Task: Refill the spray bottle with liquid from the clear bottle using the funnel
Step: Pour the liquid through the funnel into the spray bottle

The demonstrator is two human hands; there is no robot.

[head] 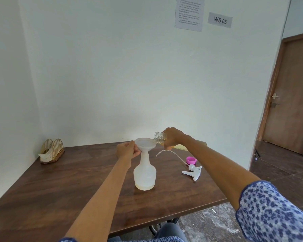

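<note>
A translucent white spray bottle (144, 173) stands uncapped on the wooden table (59, 186), with a thin layer of yellowish liquid at its bottom. A white funnel (144, 144) sits in its neck. My left hand (127, 151) pinches the funnel's left rim. My right hand (172, 137) grips the clear bottle (159, 137), tipped on its side with its open mouth over the funnel's right edge. Yellowish liquid shows inside it near my fingers.
The white trigger spray head (193, 171) with its long dip tube lies right of the spray bottle. A pink cap (191, 160) lies behind it. A gold wire napkin holder (51, 151) stands at the table's far left corner. A brown door (294, 95) is at right.
</note>
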